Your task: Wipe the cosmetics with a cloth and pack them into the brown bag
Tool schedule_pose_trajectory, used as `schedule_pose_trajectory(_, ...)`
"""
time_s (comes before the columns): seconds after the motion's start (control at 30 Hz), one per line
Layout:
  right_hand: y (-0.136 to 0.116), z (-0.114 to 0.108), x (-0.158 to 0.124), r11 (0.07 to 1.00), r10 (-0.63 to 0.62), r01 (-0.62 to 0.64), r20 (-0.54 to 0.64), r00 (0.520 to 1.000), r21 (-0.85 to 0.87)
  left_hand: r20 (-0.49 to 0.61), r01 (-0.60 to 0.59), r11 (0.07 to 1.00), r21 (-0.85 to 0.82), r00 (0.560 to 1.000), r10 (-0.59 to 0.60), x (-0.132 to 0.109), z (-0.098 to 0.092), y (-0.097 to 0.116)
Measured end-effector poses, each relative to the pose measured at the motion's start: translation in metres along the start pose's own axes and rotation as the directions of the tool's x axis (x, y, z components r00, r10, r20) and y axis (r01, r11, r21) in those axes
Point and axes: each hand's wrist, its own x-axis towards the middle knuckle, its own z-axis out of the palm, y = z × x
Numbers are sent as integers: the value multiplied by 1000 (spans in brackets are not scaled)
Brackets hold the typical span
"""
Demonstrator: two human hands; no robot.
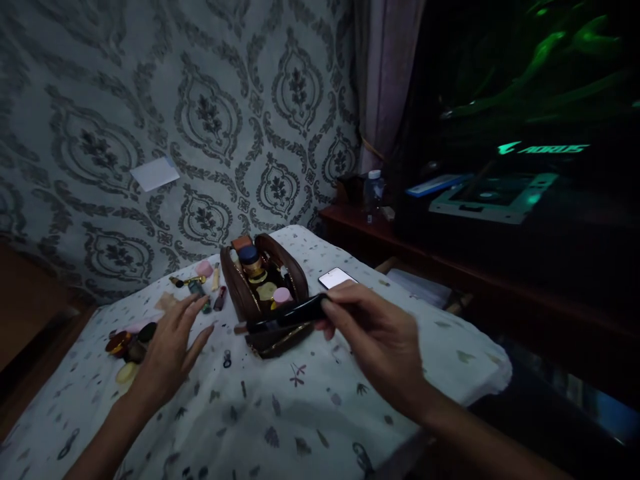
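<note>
My right hand (377, 337) pinches the thick dark end of a makeup brush (295, 312), which points left across the near end of an unzipped brown cosmetic bag (239, 287). Inside the bag sit a jar with a dark blue lid (249, 255), a round yellowish item (267, 291) and a pink-lidded container (282, 296). Empty, with fingers apart, my left hand (173, 343) hovers by loose cosmetics left of the bag. Near it are an amber jar (119, 343), a pale yellow round item (127, 372) and a small dark red tube (220, 299).
A phone with a lit screen (336, 277) lies on the patterned cloth (280, 427) right of the bag. Behind it, a plastic bottle (374, 190) stands on a dark wooden desk (360, 222). Patterned wallpaper (210, 120) rises behind; a dark glossy panel with green light (530, 93) stands right.
</note>
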Motion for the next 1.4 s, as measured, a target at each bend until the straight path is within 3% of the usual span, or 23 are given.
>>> schedule_pose_trajectory(0.1, -9, -17, 8, 995, -59, 52, -76, 995, -89, -35, -151, 988, -18, 988, 150, 33, -5, 23)
schedule_pose_trajectory(0.2, -13, -28, 10, 985, -98, 82, -102, 990, -151, 27, -219, 976, -23, 975, 219, 51, 0, 31)
schedule_pose_trajectory(0.33, -13, -37, 10, 974, -113, 87, -112, 987, -208, 111, -155, 984, -91, 980, 165, 53, 8, 27)
schedule_pose_trajectory(0.5, -7, -38, 20, 972, -105, 81, -102, 989, -219, 93, -139, 978, -153, 984, 154, 45, 10, 26)
schedule_pose_trajectory(0.6, 0, -31, 40, 958, -107, 91, -44, 993, -271, 95, -72, 983, -170, 991, 89, 42, 11, 31)
schedule_pose_trajectory(0.7, 11, -15, 68, 929, -123, 140, 70, 990, -342, 96, -27, 982, -189, 994, 46, 40, 13, 34)
schedule_pose_trajectory(0.83, 36, 22, 111, 859, -128, 244, 274, 953, -450, 83, -33, 975, -221, 995, 53, 40, 14, 34)
schedule_pose_trajectory(1.0, 71, 76, 148, 758, 38, 305, 506, 862, -576, 84, -51, 976, -211, 994, 71, 42, 14, 32)
schedule_pose_trajectory(1.17, 96, 108, 163, 669, 182, 328, 576, 797, -667, 96, -62, 978, -198, 992, 82, 43, 15, 31)
schedule_pose_trajectory(1.4, 116, 131, 173, 602, 305, 371, 633, 712, -707, 82, -66, 980, -186, 993, 82, 44, 17, 32)
